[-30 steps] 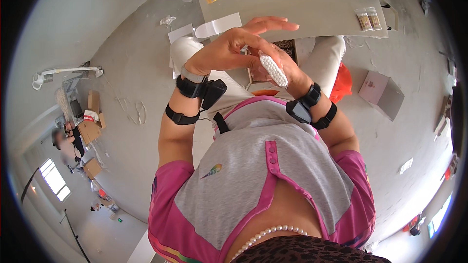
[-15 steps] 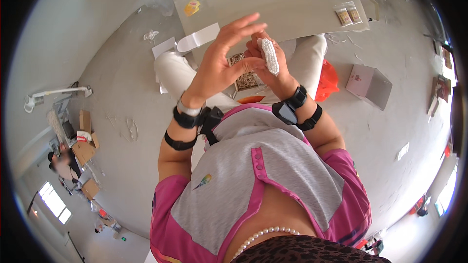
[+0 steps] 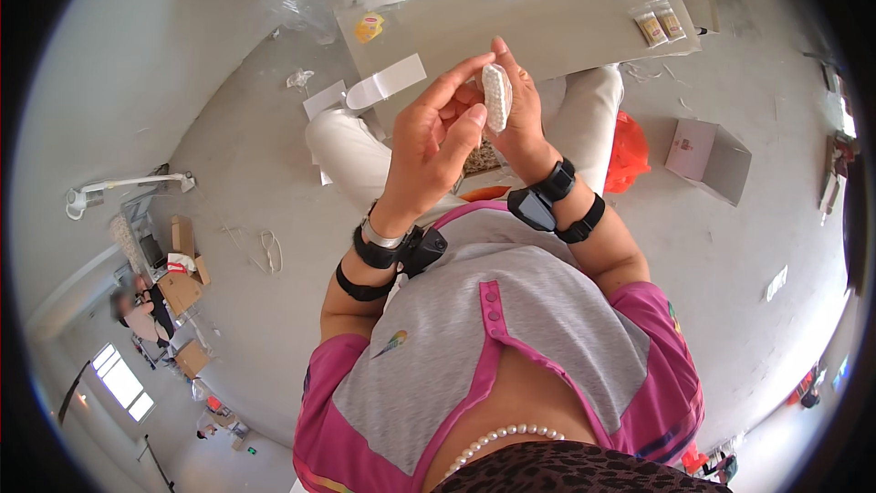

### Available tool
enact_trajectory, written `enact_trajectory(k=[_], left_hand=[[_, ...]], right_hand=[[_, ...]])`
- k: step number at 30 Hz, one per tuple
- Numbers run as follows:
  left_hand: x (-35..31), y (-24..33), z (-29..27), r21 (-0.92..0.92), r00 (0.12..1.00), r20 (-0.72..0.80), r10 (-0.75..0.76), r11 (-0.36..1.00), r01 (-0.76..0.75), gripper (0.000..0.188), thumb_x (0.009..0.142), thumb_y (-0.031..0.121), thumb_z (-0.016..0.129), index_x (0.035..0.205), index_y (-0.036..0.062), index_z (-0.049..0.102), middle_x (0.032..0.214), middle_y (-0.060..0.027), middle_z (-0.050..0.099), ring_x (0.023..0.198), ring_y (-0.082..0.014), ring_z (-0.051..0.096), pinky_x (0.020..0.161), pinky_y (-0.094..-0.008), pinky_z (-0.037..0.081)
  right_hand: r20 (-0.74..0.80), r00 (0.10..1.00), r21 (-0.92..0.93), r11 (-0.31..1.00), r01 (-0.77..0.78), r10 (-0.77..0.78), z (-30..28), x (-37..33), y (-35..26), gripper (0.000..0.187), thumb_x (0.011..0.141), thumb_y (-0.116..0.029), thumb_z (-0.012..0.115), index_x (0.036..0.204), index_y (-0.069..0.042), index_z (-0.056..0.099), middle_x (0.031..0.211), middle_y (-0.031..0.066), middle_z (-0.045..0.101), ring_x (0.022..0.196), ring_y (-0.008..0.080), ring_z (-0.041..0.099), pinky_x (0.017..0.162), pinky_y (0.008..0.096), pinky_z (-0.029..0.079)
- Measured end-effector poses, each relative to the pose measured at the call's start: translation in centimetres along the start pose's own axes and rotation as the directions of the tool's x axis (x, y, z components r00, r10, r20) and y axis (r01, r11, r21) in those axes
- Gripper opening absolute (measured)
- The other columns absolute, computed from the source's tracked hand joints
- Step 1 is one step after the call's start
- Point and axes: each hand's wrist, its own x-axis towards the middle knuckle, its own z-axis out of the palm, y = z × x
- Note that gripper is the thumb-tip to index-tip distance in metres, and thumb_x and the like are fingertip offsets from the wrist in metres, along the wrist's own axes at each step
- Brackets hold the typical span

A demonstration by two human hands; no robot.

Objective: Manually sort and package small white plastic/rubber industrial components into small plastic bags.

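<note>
A bundle of cotton swabs (image 3: 496, 98), its many round white tips packed together, stands between my hands, with a clear wrap seeming to show at its edge. My right hand (image 3: 524, 119) grips it from the right, thumb pointing up. From the left, my left hand (image 3: 438, 132) closes round it, index fingertip at the top end and thumb by the lower side; the curled fingers behind are partly hidden. Below my hands, between my knees, a box of loose swabs (image 3: 481, 159) is mostly covered by my wrists.
Ahead is a low grey-beige table (image 3: 529, 23) with two small packs (image 3: 659, 26) and a yellow packet (image 3: 369, 27). White card (image 3: 388, 82) lies by my left knee. To the right are a red plastic bag (image 3: 628, 153) and an open carton (image 3: 707, 160). People sit far left.
My left hand has come in from an open spread to close on the bundle. My right hand has turned the bundle a little and raised its thumb. The view has shifted slightly.
</note>
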Motion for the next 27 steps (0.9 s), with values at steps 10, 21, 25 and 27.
enact_trajectory(k=[10, 21, 25, 27], left_hand=[[0.3, 0.6, -0.6, 0.076, 0.999, 0.034, 0.024, 0.997, -0.027, 0.039, 0.094, 0.002, 0.058, 0.133, -0.0036, 0.06, 0.096, -0.0021, 0.063, 0.084, -0.006, 0.057, 0.075, -0.022, 0.048], [0.3, 1.1, -0.9, 0.081, 0.997, 0.072, 0.04, 0.996, -0.046, 0.038, 0.093, -0.002, 0.058, 0.131, -0.0043, 0.061, 0.096, -0.0022, 0.063, 0.086, -0.0055, 0.057, 0.078, -0.0213, 0.047], [0.3, 1.4, -1.0, 0.097, 0.999, 0.029, 0.028, 0.995, -0.031, 0.033, 0.09, 0.0, 0.066, 0.122, -0.0023, 0.065, 0.091, -0.0017, 0.065, 0.082, -0.0059, 0.061, 0.075, -0.0227, 0.053], [0.3, 1.4, -1.1, 0.113, 0.999, 0.028, 0.016, 0.993, -0.019, 0.033, 0.089, 0.0, 0.066, 0.122, -0.0022, 0.065, 0.091, -0.0015, 0.066, 0.082, -0.0059, 0.061, 0.076, -0.0229, 0.053]], right_hand=[[0.118, 0.992, 0.043, 0.998, -0.051, 0.045, -2.8, 0.8, 2.7, 0.042, 0.111, -0.035, 0.04, 0.112, 0.001, 0.06, 0.098, 0.02, 0.071, 0.085, 0.0327, 0.072, 0.075, 0.0437, 0.061], [0.204, 0.977, 0.06, 0.995, -0.08, 0.066, -2.3, 0.8, 2.6, 0.047, 0.111, -0.038, 0.039, 0.112, 0.003, 0.062, 0.096, 0.02, 0.071, 0.079, 0.032, 0.072, 0.063, 0.0378, 0.059], [0.173, 0.983, -0.044, 0.998, -0.048, 0.055, -1.7, 0.5, 2.3, 0.052, 0.111, -0.04, 0.038, 0.111, 0.005, 0.062, 0.095, 0.0211, 0.071, 0.08, 0.0327, 0.072, 0.065, 0.0382, 0.06], [0.16, 0.986, -0.063, 0.997, -0.035, 0.045, -1.6, 0.5, 2.4, 0.053, 0.111, -0.041, 0.038, 0.112, 0.006, 0.062, 0.096, 0.0217, 0.07, 0.081, 0.0333, 0.072, 0.067, 0.0388, 0.06]])
